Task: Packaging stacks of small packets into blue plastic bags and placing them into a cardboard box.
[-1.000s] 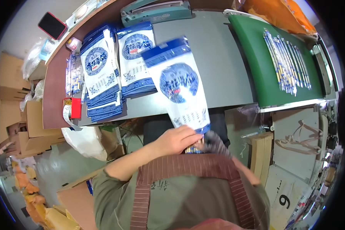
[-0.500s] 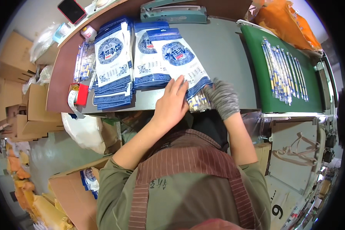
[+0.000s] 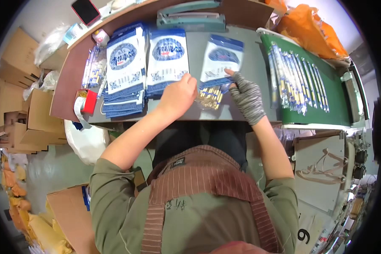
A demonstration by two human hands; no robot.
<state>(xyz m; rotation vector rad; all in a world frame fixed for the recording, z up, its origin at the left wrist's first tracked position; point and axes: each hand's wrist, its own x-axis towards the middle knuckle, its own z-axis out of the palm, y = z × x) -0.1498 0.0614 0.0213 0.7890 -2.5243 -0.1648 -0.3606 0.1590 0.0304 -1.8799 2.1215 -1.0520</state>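
Over the grey desk, my gloved right hand (image 3: 246, 96) holds a blue-and-white pouch (image 3: 221, 63) by its lower right edge, with one finger laid on its face. A bundle of slim gold-and-blue sticks (image 3: 211, 97) in clear film shows from the pouch's lower end. My bare left hand (image 3: 178, 96) has its fingers drawn together at the right edge of the middle pouch stack (image 3: 167, 63); what they pinch, if anything, is hidden. Left of that stands a taller, layered pile of the same pouches (image 3: 122, 67).
A green board (image 3: 338, 93) on the right carries a row of film-wrapped sticks (image 3: 298, 80). At the back sits a teal sealing machine (image 3: 192, 21). A red tape dispenser (image 3: 87, 102) and more wrapped sticks (image 3: 94, 67) lie at the left; an orange bag (image 3: 315, 31) is at the back right.
The pouch with the sticks has moved right, off the middle stack, and turned more upright. My left hand has left it and shifted slightly left, its fingers now bent together.
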